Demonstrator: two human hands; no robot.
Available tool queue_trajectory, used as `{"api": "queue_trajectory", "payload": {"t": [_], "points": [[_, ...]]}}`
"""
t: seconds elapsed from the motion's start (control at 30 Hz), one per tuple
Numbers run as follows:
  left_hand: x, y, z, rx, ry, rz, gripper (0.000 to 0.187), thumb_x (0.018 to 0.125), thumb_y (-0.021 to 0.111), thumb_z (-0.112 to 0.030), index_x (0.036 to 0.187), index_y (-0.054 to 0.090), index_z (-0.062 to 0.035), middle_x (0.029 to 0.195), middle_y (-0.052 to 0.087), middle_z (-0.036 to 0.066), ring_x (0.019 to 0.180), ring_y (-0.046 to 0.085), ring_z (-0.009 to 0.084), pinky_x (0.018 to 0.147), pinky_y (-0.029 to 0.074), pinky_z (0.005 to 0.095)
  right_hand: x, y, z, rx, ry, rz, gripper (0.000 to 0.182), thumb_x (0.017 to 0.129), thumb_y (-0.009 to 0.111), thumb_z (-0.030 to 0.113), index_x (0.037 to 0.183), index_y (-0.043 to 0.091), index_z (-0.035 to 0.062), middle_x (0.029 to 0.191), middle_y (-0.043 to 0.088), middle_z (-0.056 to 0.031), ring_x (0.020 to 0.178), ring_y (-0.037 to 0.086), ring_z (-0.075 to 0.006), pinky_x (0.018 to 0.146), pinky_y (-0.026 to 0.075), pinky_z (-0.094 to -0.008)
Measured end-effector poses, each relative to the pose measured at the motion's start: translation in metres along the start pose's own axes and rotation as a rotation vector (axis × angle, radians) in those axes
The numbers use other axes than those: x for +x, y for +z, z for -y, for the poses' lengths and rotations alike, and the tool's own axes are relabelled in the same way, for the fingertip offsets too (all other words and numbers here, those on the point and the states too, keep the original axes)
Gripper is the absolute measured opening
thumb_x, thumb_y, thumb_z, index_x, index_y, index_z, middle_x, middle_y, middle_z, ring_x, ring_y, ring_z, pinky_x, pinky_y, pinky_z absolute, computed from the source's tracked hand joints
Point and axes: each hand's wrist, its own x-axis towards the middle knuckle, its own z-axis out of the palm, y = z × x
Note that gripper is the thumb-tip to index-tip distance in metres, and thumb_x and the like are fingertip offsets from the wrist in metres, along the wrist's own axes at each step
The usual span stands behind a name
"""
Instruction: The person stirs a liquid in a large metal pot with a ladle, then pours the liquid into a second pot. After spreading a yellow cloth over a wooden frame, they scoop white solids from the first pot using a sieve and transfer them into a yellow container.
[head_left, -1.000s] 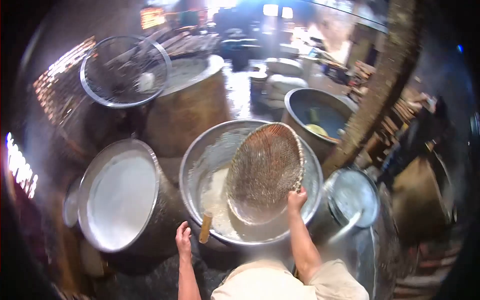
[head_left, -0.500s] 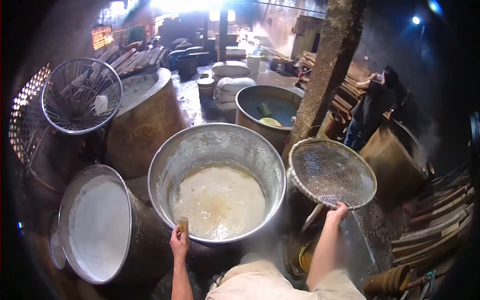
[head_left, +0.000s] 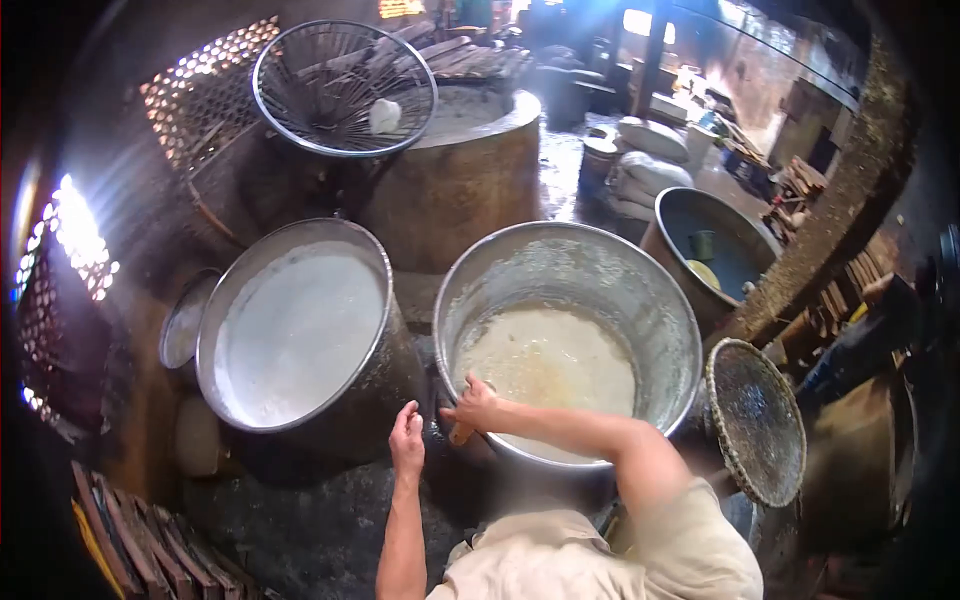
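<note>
My right hand (head_left: 476, 404) reaches across the near-left rim of a large metal vat (head_left: 668, 300) and is closed around a short wooden handle (head_left: 460, 433), whose end shows below the fingers. The rest of the handle is hidden. Frothy off-white liquid (head_left: 560, 365) fills the lower part of this vat. Just left of it, my left hand (head_left: 407, 440) is raised with fingers apart and nothing in it. Beyond that hand stands a second vat (head_left: 385, 300), full of white liquid (head_left: 300, 330). A round woven basket (head_left: 757, 425) leans tilted at the right of the big vat.
A wire basket (head_left: 335, 90) with a white lump stands at the back left near a wide round tub (head_left: 450, 200). Stacked sacks (head_left: 650, 172), a vat of bluish water (head_left: 715, 240) and a slanting post (head_left: 850, 220) are farther right. Planks (head_left: 150, 540) lie lower left.
The view has turned left. My right hand has let go of the woven basket and crossed over to the wooden handle. My left hand has released that handle.
</note>
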Motion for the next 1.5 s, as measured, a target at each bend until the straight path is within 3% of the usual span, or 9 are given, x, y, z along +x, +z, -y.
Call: {"api": "queue_trajectory", "payload": {"t": [0.03, 0.27, 0.4, 0.53, 0.67, 0.8, 0.93, 1.07, 1.5], "points": [[-0.002, -0.013, 0.000, -0.025, 0.007, -0.030, 0.034, 0.084, 0.046, -0.016, 0.112, 0.049, 0.0021, 0.110, 0.054, 0.013, 0.101, 0.051, 0.0204, 0.088, 0.038, 0.0290, 0.013, 0.003, 0.000, -0.065, -0.069, 0.468, 0.027, 0.079, 0.050, 0.026, 0.106, 0.053, 0.0211, 0.090, 0.060, -0.0059, 0.088, 0.058, -0.0218, 0.074, 0.042, -0.0425], [0.013, -0.085, -0.020, -0.111, 0.031, -0.390, 0.041, 0.083, 0.046, -0.029, 0.112, 0.050, -0.0005, 0.106, 0.053, 0.005, 0.094, 0.048, 0.0127, 0.079, 0.036, 0.0240, 0.010, 0.016, -0.038, 0.215, -0.067, 0.252, 0.031, 0.078, 0.052, 0.022, 0.109, 0.046, 0.0237, 0.072, 0.060, -0.0089, 0.062, 0.059, -0.0252, 0.050, 0.045, -0.0382], [0.061, -0.092, -0.098, -0.069, 0.135, -0.410, 0.040, 0.088, 0.035, -0.027, 0.117, 0.044, -0.0012, 0.120, 0.045, 0.009, 0.110, 0.042, 0.0207, 0.094, 0.028, 0.0353, -0.060, -0.024, -0.112, 0.724, 0.252, 0.035, 0.045, 0.065, 0.058, 0.008, 0.107, 0.048, 0.0197, 0.081, 0.058, -0.0133, 0.079, 0.058, -0.0297, 0.064, 0.046, -0.0384], [0.118, -0.034, -0.094, 0.052, 0.171, -0.210, 0.040, 0.087, 0.037, -0.029, 0.117, 0.045, -0.0033, 0.118, 0.047, 0.009, 0.110, 0.042, 0.0206, 0.093, 0.030, 0.0362, -0.138, 0.034, -0.173, 0.914, 0.472, -0.709, 0.035, 0.065, 0.062, 0.010, 0.098, 0.052, 0.0038, 0.081, 0.059, -0.0149, 0.075, 0.056, -0.0325, 0.066, 0.045, -0.0390], [0.164, 0.062, 0.002, 0.247, 0.012, -0.045, 0.039, 0.083, 0.046, -0.018, 0.116, 0.043, 0.0026, 0.115, 0.050, 0.016, 0.107, 0.047, 0.0235, 0.093, 0.034, 0.0301, -0.182, 0.173, -0.159, 0.955, 1.161, -0.587, 0.012, 0.074, 0.055, 0.009, 0.078, 0.051, -0.0009, 0.060, 0.051, -0.0088, 0.054, 0.051, -0.0177, 0.049, 0.041, -0.0333], [0.174, 0.116, 0.072, 0.572, -0.285, -0.096, 0.049, 0.085, 0.040, -0.033, 0.121, 0.039, 0.0012, 0.116, 0.047, 0.021, 0.108, 0.046, 0.0311, 0.091, 0.035, 0.0355, -0.183, 0.222, -0.117, 1.810, 1.844, -0.666, 0.011, 0.076, 0.054, 0.004, 0.083, 0.045, 0.0024, 0.057, 0.046, -0.0060, 0.039, 0.045, -0.0141, 0.032, 0.038, -0.0296], [0.174, 0.132, 0.090, 0.825, -0.435, -0.028, 0.049, 0.087, 0.035, -0.042, 0.103, 0.047, 0.0030, 0.099, 0.053, 0.028, 0.095, 0.048, 0.0425, 0.079, 0.038, 0.0454, -0.174, 0.297, -0.099, 1.882, 2.339, -0.947, 0.008, 0.074, 0.044, -0.001, 0.082, 0.044, -0.0004, 0.056, 0.046, -0.0074, 0.040, 0.046, -0.0157, 0.033, 0.039, -0.0298], [0.174, 0.139, 0.078, 0.824, -0.312, -0.030, 0.048, 0.088, 0.033, -0.042, 0.092, 0.048, 0.0036, 0.087, 0.055, 0.029, 0.087, 0.050, 0.0456, 0.072, 0.038, 0.0483, -0.154, 0.354, -0.108, 1.809, 2.814, -0.652, 0.020, 0.073, 0.048, 0.002, 0.092, 0.049, -0.0033, 0.071, 0.053, -0.0127, 0.052, 0.053, -0.0211, 0.043, 0.046, -0.0346], [0.180, 0.146, 0.080, 0.782, -0.376, -0.063, 0.049, 0.089, 0.032, -0.039, 0.091, 0.048, 0.0073, 0.077, 0.054, 0.028, 0.076, 0.052, 0.0444, 0.064, 0.038, 0.0452, -0.057, 0.466, -0.198, 2.038, 2.711, -0.693, 0.018, 0.077, 0.047, 0.016, 0.089, 0.050, 0.0030, 0.076, 0.052, -0.0099, 0.062, 0.051, -0.0211, 0.054, 0.044, -0.0381]]}}
